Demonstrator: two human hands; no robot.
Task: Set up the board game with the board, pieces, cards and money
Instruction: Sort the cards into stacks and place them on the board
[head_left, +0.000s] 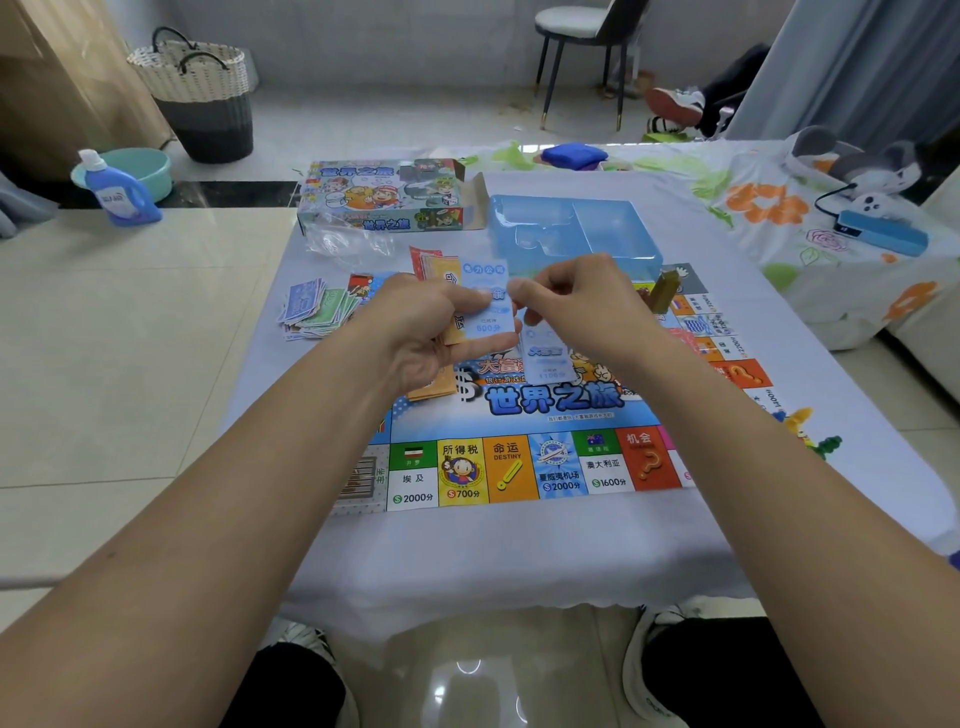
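The colourful game board (519, 457) lies flat on a low table covered by a pale cloth. My left hand (415, 332) grips a stack of cards (485, 306), the pale blue top card facing me, orange ones behind. My right hand (576, 301) pinches the right edge of that top card with thumb and forefinger. One pale blue card (548, 358) lies on the board's middle below my right hand. A heap of paper money (314, 309) sits left of the board. A gold piece (665, 291) stands near the board's far right corner.
The open game box (384, 197) and its clear blue plastic insert (571, 234) lie behind the board, crumpled plastic wrap (343, 241) beside them. Small coloured pieces (805, 431) sit at the board's right edge. A basket, detergent bottle, basin and chair stand on the floor beyond.
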